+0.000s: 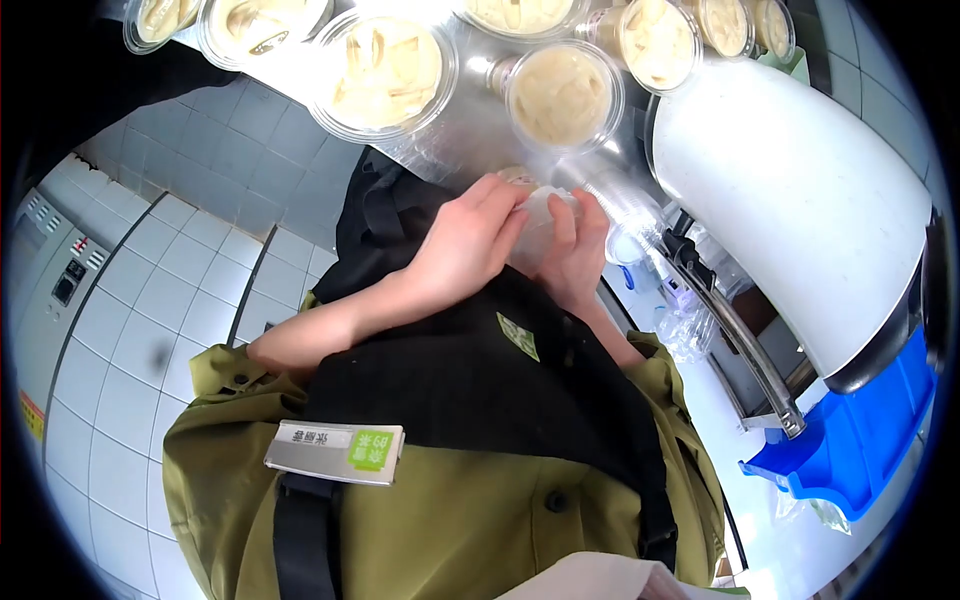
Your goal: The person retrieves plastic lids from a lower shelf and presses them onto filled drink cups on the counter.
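My left hand (465, 238) and my right hand (574, 252) meet in front of the black apron (450, 385), near the metal counter's front edge. Between them is a thin, whitish, partly see-through piece (537, 225), like paper or plastic film; its exact kind cannot be made out. Both hands have bent fingers pinching it, the left from the left side and the right from the other. Just beyond them stands a clear cup (562, 97) with a creamy drink. Another wide cup (388, 75) of pale drink with ice-like chunks is to its left.
Several more filled cups (660, 42) line the counter (470, 120). Clear stacked cups or lids (625, 195) lie right of my hands. A large white rounded appliance (790, 190) stands at the right, above a metal bar (745, 340) and a blue bin (850, 440). Tiled floor (150, 330) shows left.
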`<action>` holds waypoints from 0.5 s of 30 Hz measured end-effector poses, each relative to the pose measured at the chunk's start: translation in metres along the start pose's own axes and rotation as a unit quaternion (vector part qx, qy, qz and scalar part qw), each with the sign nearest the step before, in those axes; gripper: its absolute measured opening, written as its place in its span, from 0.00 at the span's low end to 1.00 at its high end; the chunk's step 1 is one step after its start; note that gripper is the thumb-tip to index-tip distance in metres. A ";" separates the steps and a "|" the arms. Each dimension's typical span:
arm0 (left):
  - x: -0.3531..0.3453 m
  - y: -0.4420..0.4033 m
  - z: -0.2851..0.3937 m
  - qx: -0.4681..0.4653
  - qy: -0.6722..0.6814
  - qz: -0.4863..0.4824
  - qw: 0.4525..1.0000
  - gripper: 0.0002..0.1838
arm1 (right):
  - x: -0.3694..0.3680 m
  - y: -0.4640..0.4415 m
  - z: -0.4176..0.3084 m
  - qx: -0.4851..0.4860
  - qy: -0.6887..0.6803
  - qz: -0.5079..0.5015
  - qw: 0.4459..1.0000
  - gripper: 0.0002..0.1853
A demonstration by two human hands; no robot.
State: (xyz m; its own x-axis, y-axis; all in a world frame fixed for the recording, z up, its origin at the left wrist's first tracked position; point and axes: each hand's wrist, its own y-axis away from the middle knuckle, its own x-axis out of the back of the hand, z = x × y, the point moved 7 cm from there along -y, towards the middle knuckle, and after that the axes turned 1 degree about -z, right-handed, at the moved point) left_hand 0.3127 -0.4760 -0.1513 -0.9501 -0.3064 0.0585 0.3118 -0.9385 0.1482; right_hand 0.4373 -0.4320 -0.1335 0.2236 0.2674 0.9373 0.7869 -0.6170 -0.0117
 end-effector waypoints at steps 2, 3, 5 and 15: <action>-0.003 -0.001 0.002 -0.006 -0.015 -0.005 1.000 0.11 | 0.000 -0.002 -0.001 0.003 -0.002 0.004 1.000 0.41; -0.006 -0.001 0.003 -0.009 -0.023 -0.007 1.000 0.12 | 0.001 -0.002 -0.001 0.004 -0.002 0.006 1.000 0.40; -0.010 -0.001 -0.002 -0.018 -0.023 -0.005 1.000 0.13 | 0.001 -0.004 -0.002 0.007 0.001 0.007 1.000 0.39; -0.012 -0.002 -0.006 0.011 -0.024 -0.032 0.999 0.14 | 0.002 -0.002 -0.002 0.007 -0.016 0.012 1.000 0.44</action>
State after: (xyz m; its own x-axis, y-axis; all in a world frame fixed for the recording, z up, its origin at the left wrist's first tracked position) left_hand 0.3236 -0.4715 -0.1582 -0.9669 -0.2370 0.0948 0.2505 -0.9522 0.1746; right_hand 0.4345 -0.4320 -0.1309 0.2609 0.2759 0.9251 0.7892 -0.6129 -0.0398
